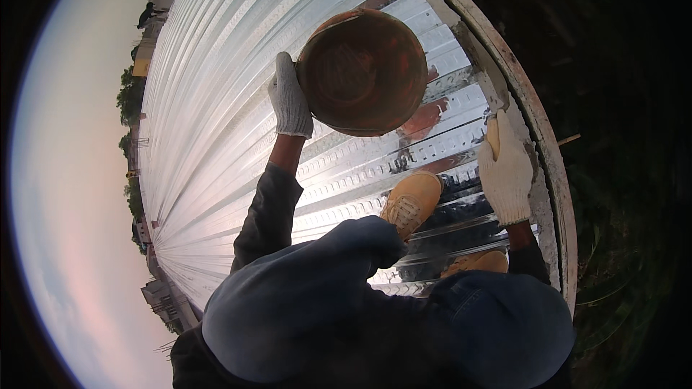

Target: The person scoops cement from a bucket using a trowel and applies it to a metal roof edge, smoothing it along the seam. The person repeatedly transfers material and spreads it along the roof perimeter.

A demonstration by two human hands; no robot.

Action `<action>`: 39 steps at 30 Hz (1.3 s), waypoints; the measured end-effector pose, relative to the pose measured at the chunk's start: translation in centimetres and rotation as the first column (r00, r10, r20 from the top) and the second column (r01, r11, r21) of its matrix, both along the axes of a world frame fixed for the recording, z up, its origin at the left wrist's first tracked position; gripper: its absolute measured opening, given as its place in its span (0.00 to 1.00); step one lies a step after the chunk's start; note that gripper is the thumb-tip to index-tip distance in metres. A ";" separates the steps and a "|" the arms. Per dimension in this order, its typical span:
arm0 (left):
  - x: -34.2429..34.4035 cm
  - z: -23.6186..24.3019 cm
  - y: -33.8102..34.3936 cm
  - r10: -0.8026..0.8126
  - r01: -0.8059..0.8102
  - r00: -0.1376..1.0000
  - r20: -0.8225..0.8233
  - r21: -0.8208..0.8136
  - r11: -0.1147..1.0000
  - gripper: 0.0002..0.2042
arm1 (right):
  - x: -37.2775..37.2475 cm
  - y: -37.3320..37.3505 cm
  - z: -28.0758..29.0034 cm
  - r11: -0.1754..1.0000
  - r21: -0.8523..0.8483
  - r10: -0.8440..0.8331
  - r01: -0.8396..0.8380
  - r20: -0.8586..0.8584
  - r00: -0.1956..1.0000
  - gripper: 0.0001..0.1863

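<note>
My left hand (290, 97), in a white knit glove, is closed on the rim of a round, brown, stained bucket (364, 75). The bucket is over the shiny ribbed metal sheets (238, 115), its mouth toward me and its inside dark. On the right, my gloved right hand (504, 176) is closed around the tan handle of what looks like a trowel (493, 135). Its grey blade lies against the rough mortar strip (487, 83) along the edge of the sheets, and I can hardly tell blade from mortar there.
A curved concrete edge (530, 94) runs down the right side, with dark ground and plants beyond and a thin stick (569, 140) jutting out. My tan shoes (412, 200) stand on the sheets. Trees (130, 97) and buildings (162, 299) line the far left.
</note>
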State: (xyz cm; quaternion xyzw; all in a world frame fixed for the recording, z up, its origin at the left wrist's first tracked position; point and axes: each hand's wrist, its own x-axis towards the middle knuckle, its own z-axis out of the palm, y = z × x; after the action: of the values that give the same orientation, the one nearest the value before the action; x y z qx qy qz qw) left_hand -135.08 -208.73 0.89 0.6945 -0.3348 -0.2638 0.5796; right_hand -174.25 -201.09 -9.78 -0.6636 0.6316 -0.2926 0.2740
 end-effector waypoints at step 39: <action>-3.3 -0.9 5.4 -0.494 0.420 0.776 0.392 0.263 0.869 0.19 | 6.4 -1.1 7.5 0.686 0.312 0.297 -0.657 0.705 0.644 0.26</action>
State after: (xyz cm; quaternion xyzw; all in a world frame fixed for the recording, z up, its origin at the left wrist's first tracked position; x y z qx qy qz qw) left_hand -138.37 -203.35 -0.02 0.6779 -0.5951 -0.2564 0.3473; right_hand -167.86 -202.15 -2.27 -0.5756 0.3558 -0.2083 0.7061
